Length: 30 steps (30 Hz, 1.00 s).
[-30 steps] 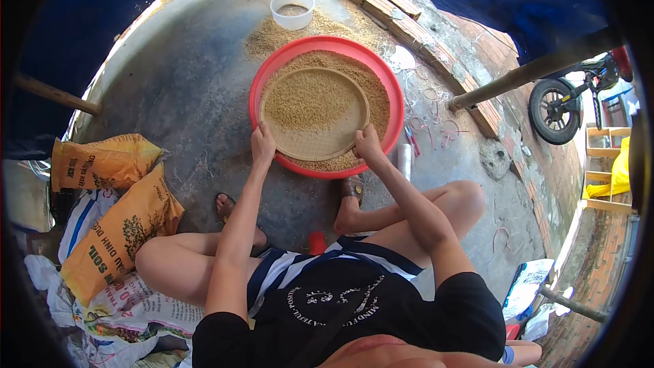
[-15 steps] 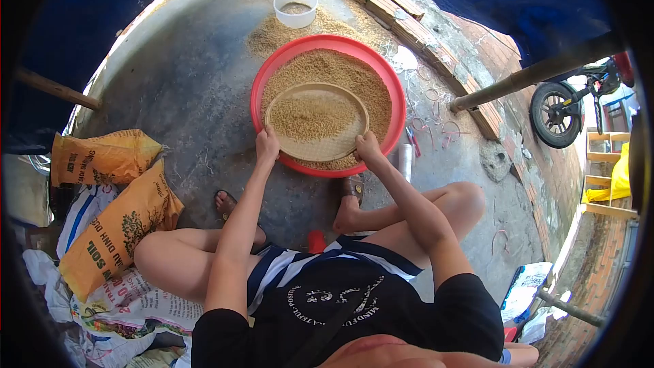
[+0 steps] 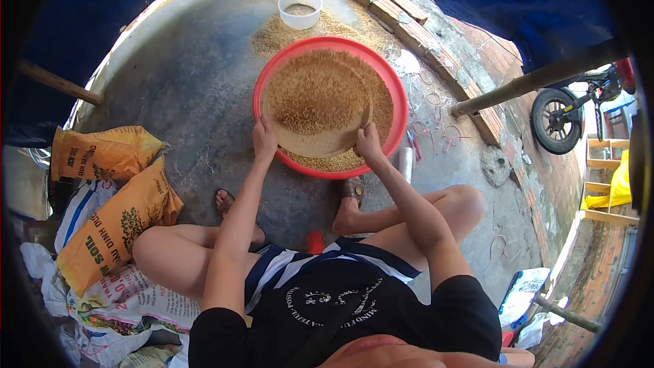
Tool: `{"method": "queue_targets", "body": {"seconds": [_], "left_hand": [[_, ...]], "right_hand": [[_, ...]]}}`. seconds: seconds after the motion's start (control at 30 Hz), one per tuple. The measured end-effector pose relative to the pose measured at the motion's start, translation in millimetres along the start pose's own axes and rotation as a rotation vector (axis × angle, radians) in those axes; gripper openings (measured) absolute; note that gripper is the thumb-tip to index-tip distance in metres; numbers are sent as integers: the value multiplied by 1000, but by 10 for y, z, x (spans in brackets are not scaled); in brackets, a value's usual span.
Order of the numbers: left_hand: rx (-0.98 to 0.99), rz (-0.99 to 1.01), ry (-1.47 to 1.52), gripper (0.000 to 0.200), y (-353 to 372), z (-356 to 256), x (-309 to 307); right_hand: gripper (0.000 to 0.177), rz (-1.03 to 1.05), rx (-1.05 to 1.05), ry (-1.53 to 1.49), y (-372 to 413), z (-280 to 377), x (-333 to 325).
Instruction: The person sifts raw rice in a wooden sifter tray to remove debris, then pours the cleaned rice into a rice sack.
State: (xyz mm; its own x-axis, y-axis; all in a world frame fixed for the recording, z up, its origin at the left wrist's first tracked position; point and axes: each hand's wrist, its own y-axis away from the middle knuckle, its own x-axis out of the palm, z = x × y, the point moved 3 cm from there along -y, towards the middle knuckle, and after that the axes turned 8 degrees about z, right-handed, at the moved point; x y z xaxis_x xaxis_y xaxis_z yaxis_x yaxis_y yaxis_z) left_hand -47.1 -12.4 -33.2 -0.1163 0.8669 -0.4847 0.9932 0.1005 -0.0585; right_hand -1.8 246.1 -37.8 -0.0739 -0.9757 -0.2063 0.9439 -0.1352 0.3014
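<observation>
A round woven tray (image 3: 317,144) is held over a wide red basin (image 3: 400,105) that contains grain. My left hand (image 3: 265,138) grips the tray's near left rim, and my right hand (image 3: 368,143) grips its near right rim. Both hands have their fingers wrapped round the edge. Grain (image 3: 319,95) over the tray is blurred by motion and spread toward its far side. More grain (image 3: 378,68) shows in the basin around the tray.
A white tub (image 3: 300,19) stands beyond the basin amid spilled grain. Orange sacks (image 3: 112,228) lie at the left. Bricks (image 3: 415,34) line the right, with a wooden pole (image 3: 504,92) and a motorbike wheel (image 3: 557,117). A clear roll (image 3: 406,162) stands beside the basin.
The grain on the tray has gone from a settled patch to a blurred, wider spread. The tray looks raised and tilted differently, and both hands still hold it.
</observation>
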Motion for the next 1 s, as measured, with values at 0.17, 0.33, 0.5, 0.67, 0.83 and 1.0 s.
{"method": "queue_targets", "body": {"seconds": [0.17,0.33,0.5,0.67,0.83,1.0], "left_hand": [[-281,156,-47,44,125,328,182],[74,-24,128,40,37,-471,-207],[133,-18,177,39,-24,-660,-286],[-47,-11,-34,44,155,320,160],[-116,92,-79,40,96,151,75],[141,-75,169,38,17,-687,-293]], "right_hand": [[11,136,261,-44,76,-321,-22],[16,-132,-159,118,233,342,-86],[22,-274,-635,150,223,489,-99],[15,-44,148,215,75,-414,48],[12,-2,248,45,43,-390,16],[16,-264,-572,228,274,536,-116]]}}
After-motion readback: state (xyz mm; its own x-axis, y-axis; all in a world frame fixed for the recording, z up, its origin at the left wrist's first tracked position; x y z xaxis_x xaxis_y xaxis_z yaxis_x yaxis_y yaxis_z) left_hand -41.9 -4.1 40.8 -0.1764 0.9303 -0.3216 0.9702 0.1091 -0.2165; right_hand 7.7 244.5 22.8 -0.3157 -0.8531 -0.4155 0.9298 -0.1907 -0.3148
